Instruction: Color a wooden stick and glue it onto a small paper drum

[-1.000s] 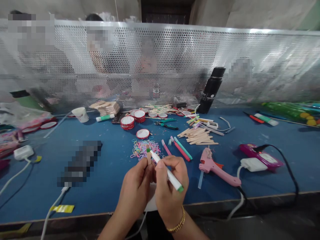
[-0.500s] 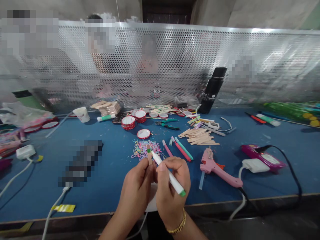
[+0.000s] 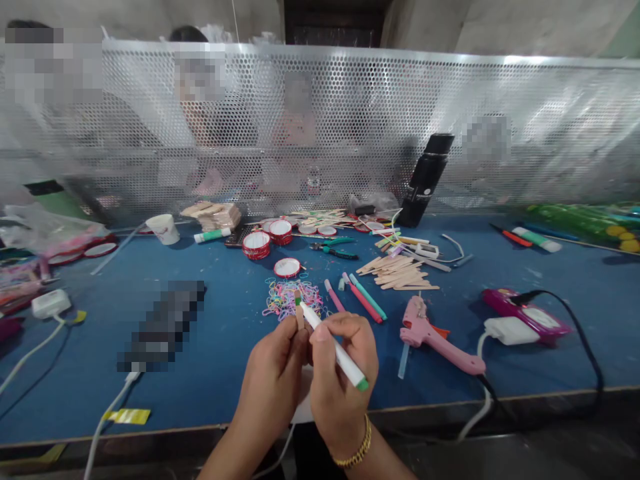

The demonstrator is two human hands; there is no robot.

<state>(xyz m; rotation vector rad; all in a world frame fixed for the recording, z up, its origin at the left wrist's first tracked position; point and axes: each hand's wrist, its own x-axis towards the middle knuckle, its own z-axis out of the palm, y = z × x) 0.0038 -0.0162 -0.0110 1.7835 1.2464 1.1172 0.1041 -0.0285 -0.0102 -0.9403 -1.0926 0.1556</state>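
Upright between the fingers of my left hand (image 3: pixel 275 363) is a wooden craft stick (image 3: pixel 300 319) with a green band near its top end. My right hand (image 3: pixel 345 367) is closed round a white marker (image 3: pixel 313 319) with a green end plug. The marker's tip touches the stick at the green band. Just beyond my hands lies a pile of small coloured rubber bands (image 3: pixel 280 301). Pink and teal felt pens (image 3: pixel 363 300) rest beside that pile, to the right.
A pink glue gun (image 3: pixel 443 343) stands right of my hands, near a purple power strip (image 3: pixel 535 319). Craft sticks (image 3: pixel 400 272), pliers (image 3: pixel 335 249) and red-rimmed discs (image 3: pixel 257 245) lie farther back. Left is a blurred phone (image 3: pixel 170 320) on a cable. A perforated metal screen (image 3: pixel 330 127) closes the back.
The marker in my right hand has shifted slightly left, so its tip now meets the green band. My left hand and the stick have stayed almost still.
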